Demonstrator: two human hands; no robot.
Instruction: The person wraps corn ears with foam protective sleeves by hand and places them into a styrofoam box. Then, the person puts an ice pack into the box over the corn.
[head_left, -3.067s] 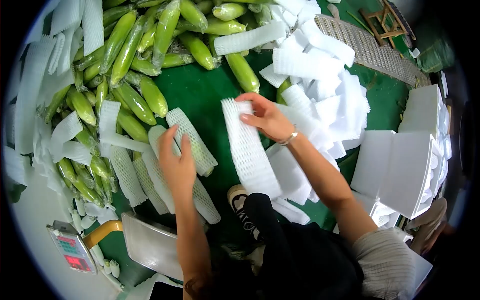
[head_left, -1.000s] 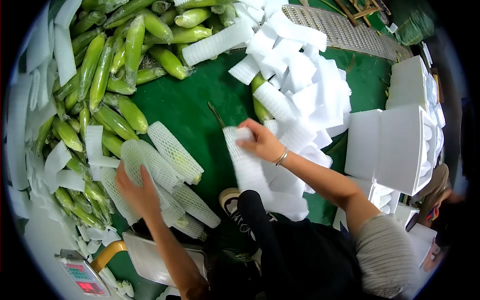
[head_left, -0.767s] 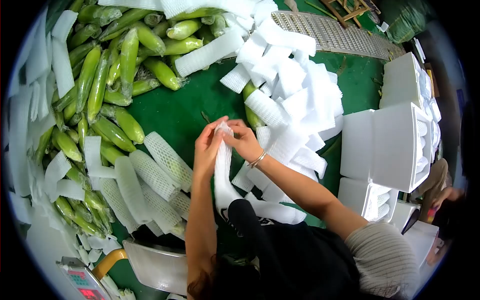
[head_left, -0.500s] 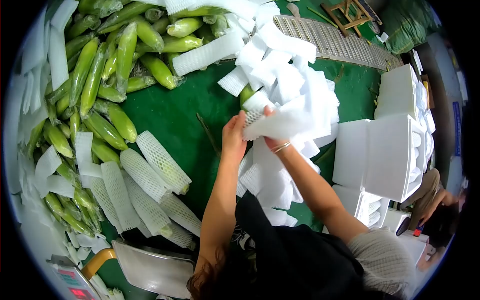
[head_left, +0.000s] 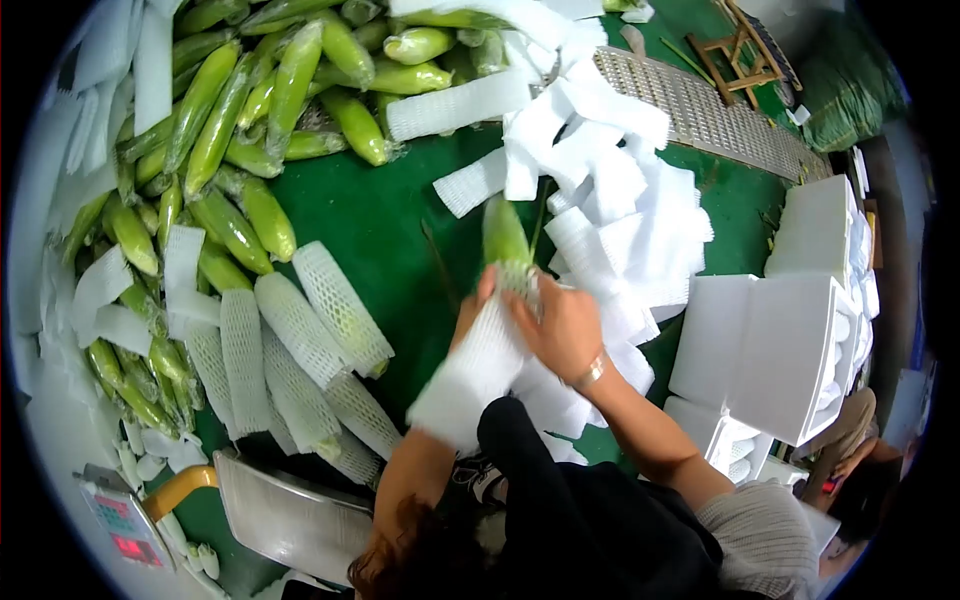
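Note:
A long green vegetable (head_left: 503, 235) stands tip-up in front of me, its lower part inside a white foam net sleeve (head_left: 475, 368). My left hand (head_left: 474, 308) is closed round the sleeve's left side near its mouth, partly hidden behind the mesh. On the right side, my right hand (head_left: 562, 328) grips the sleeve's mouth, thumb across the mesh. The sleeve's lower end hangs toward my left forearm, slightly blurred. Just beyond and right of my hands lies a heap of flat white foam sleeves (head_left: 635, 220).
Film-wrapped green vegetables (head_left: 240, 110) are piled at the upper left. Several sleeved ones (head_left: 300, 330) lie nearer. A metal-topped scale (head_left: 290, 515) stands at the lower left. White foam boxes (head_left: 750, 345) are stacked at right, beside another person's hand (head_left: 850, 462).
My hands have come lower and nearer my body. The sleeve, earlier blurred across my hands, now surrounds the lower part of the green vegetable between them. The view has shifted slightly.

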